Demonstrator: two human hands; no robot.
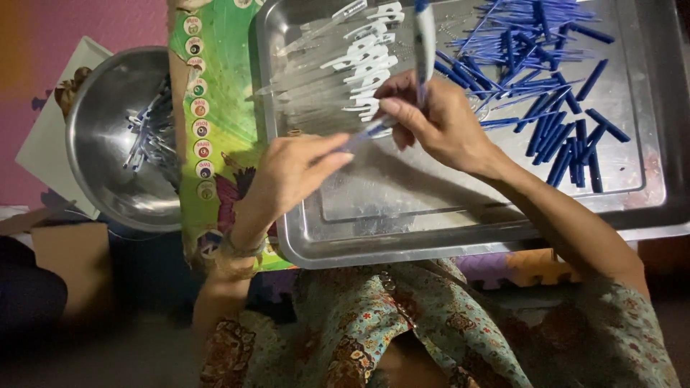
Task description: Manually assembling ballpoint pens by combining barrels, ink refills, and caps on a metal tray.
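Note:
My left hand pinches one end of a thin blue and clear pen part over a steel tray. My right hand grips the other end of it and also holds an upright pen with a blue tip. Several clear pen barrels with white caps lie in the tray behind my hands. Several blue caps and thin blue refills are spread over the tray's right half.
A round steel bowl at the left holds several assembled pens. A green printed mat lies under the tray. A brown cardboard box sits at lower left. My lap in patterned cloth is below the tray.

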